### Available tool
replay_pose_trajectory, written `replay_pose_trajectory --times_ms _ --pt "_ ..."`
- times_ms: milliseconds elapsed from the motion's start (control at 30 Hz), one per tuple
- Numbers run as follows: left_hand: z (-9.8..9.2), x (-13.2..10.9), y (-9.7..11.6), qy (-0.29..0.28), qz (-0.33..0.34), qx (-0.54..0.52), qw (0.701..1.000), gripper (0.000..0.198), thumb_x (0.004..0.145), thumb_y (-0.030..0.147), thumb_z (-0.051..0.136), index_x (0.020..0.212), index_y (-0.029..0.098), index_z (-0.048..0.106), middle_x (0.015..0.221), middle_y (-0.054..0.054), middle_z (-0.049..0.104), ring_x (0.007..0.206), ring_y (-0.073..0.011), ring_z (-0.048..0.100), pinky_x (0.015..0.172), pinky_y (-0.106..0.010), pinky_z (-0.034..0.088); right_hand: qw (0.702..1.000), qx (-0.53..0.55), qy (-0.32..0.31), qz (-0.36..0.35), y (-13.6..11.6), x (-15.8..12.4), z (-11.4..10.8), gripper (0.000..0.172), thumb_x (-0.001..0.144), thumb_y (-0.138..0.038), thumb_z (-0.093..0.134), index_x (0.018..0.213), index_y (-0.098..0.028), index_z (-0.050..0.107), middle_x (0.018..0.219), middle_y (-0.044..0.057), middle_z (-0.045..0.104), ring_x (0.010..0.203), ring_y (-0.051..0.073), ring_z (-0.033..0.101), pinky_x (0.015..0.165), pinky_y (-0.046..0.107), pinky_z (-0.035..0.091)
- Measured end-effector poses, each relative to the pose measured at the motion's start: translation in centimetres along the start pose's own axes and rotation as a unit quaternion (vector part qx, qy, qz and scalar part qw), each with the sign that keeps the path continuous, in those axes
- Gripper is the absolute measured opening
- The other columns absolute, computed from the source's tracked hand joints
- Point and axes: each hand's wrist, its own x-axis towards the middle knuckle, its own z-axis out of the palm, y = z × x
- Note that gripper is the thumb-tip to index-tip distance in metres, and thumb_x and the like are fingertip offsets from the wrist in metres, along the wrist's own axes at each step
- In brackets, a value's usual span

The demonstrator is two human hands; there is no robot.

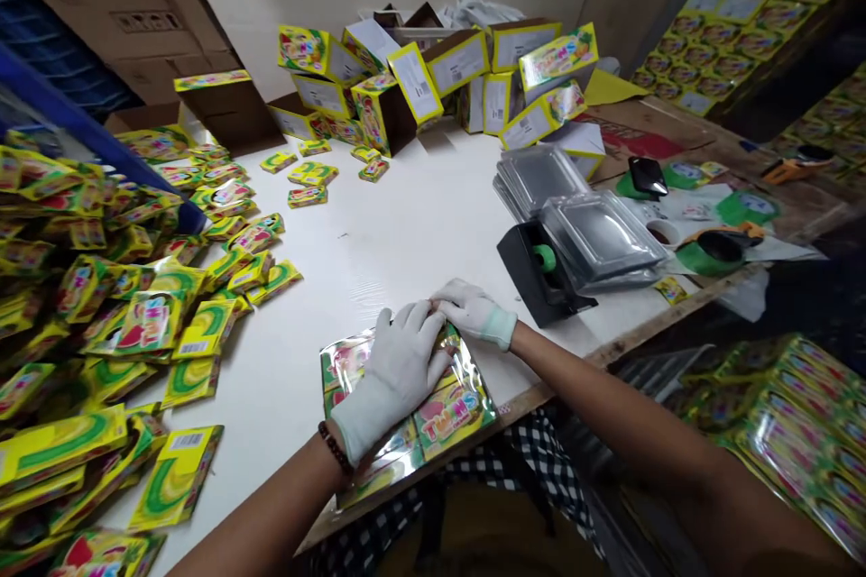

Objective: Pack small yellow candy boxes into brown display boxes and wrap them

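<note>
A clear plastic-covered pack of small colourful "TWINS" boxes point(455, 419) lies at the table's front edge. My left hand point(399, 361), in a white glove, rests flat on top of it with the fingers spread. At the pack's far edge is my right hand point(470, 305), gloved too, its fingers bent together and closed against that edge. The fingertips of both hands nearly meet; my right thumb is hidden. Right of the hands stands a black tape dispenser point(534, 288) with a green core. Stacked clear plastic trays point(602, 234) lie beyond it.
Loose small boxes point(145, 325) are heaped along the left side, with a few strays point(313, 173) farther back. Larger yellow cartons point(460, 63) lie jumbled at the back. Green tape rolls point(748, 207) and a black object point(648, 177) sit right. Wrapped packs point(798, 433) are stacked below right.
</note>
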Motion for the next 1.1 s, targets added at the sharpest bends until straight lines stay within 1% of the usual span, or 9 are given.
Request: replay_pose_trajectory --times_ms 200,333,467,600,800,900,967,1033,1100 --pt "0.5 1.0 1.0 -0.024 0.013 0.036 0.999 0.039 0.095 0.033 0.042 0.133 0.025 0.050 0.136 -0.015 0.049 0.118 -0.0336 0.048 0.091 -0.051 0.037 0.989 0.112 -0.069 0.073 -1.7 -8.5 -1.0 0.027 0.082 -0.015 0.055 0.108 -0.019 0.061 0.081 -0.001 0.062 0.070 0.014 0.054 0.066 0.026 0.045" --pt "-0.3 1.4 1.0 -0.057 0.020 0.052 0.997 0.040 0.097 0.035 0.038 0.134 0.027 0.050 0.137 -0.014 0.048 0.114 -0.0321 0.048 0.087 -0.047 0.039 0.974 0.167 -0.057 0.141 -2.2 -13.4 0.0 0.044 0.073 -0.016 0.061 0.117 -0.022 0.056 0.074 -0.005 0.057 0.059 0.011 0.053 0.055 0.024 0.043" --pt "-0.1 1.8 1.2 -0.067 0.009 0.048 0.997 0.041 0.099 0.036 0.034 0.135 0.027 0.051 0.134 -0.012 0.050 0.109 -0.0292 0.050 0.086 -0.045 0.041 0.907 0.330 -0.047 0.258 -1.7 -14.8 1.2 0.059 0.071 -0.022 0.063 0.127 -0.023 0.046 0.081 -0.006 0.056 0.049 0.010 0.059 0.045 0.024 0.045" --pt "0.6 1.8 1.3 -0.049 -0.004 0.075 0.996 0.042 0.098 0.037 0.036 0.135 0.027 0.051 0.140 -0.014 0.047 0.113 -0.0328 0.049 0.089 -0.049 0.039 0.827 0.490 -0.021 0.277 -0.6 -15.5 2.4 0.053 0.066 -0.023 0.066 0.115 -0.020 0.049 0.079 -0.007 0.053 0.047 0.008 0.058 0.045 0.023 0.048" --pt "0.7 1.8 1.5 -0.064 0.002 0.095 0.993 0.038 0.097 0.041 0.036 0.129 0.029 0.054 0.141 -0.014 0.045 0.113 -0.0336 0.049 0.088 -0.050 0.040 0.784 0.557 0.001 0.274 0.2 -16.5 4.2 0.044 0.070 -0.025 0.067 0.110 -0.020 0.048 0.074 -0.006 0.059 0.051 0.011 0.062 0.049 0.026 0.053" --pt "0.8 1.9 1.5 -0.058 0.007 0.095 0.994 0.038 0.096 0.045 0.038 0.124 0.029 0.057 0.140 -0.014 0.046 0.113 -0.0343 0.050 0.089 -0.051 0.040 0.793 0.534 -0.038 0.290 0.4 -16.7 3.9 0.045 0.070 -0.030 0.068 0.109 -0.021 0.048 0.070 -0.006 0.059 0.050 0.013 0.061 0.048 0.029 0.053" --pt "0.9 2.0 1.3 -0.047 0.013 0.089 0.995 0.037 0.096 0.046 0.039 0.122 0.029 0.059 0.138 -0.015 0.047 0.114 -0.0351 0.049 0.090 -0.052 0.041 0.846 0.446 -0.044 0.289 0.7 -16.7 2.3 0.039 0.073 -0.032 0.067 0.107 -0.021 0.053 0.070 -0.004 0.061 0.053 0.015 0.062 0.050 0.030 0.053" --pt "1.1 2.0 1.1 -0.035 0.021 0.080 0.996 0.037 0.096 0.046 0.039 0.120 0.029 0.061 0.137 -0.016 0.047 0.114 -0.0354 0.049 0.090 -0.052 0.041 0.918 0.301 0.035 0.255 1.6 -16.7 -0.8 0.030 0.077 -0.033 0.064 0.104 -0.020 0.061 0.075 0.001 0.064 0.060 0.015 0.063 0.055 0.029 0.053" --pt "1.4 2.2 0.8 -0.023 0.028 0.071 0.997 0.037 0.096 0.047 0.039 0.118 0.028 0.062 0.136 -0.016 0.046 0.115 -0.0356 0.050 0.091 -0.052 0.041 0.946 0.161 0.189 0.208 3.3 -16.7 -4.7 0.029 0.083 -0.035 0.060 0.106 -0.020 0.065 0.081 0.004 0.067 0.066 0.016 0.063 0.062 0.030 0.053"
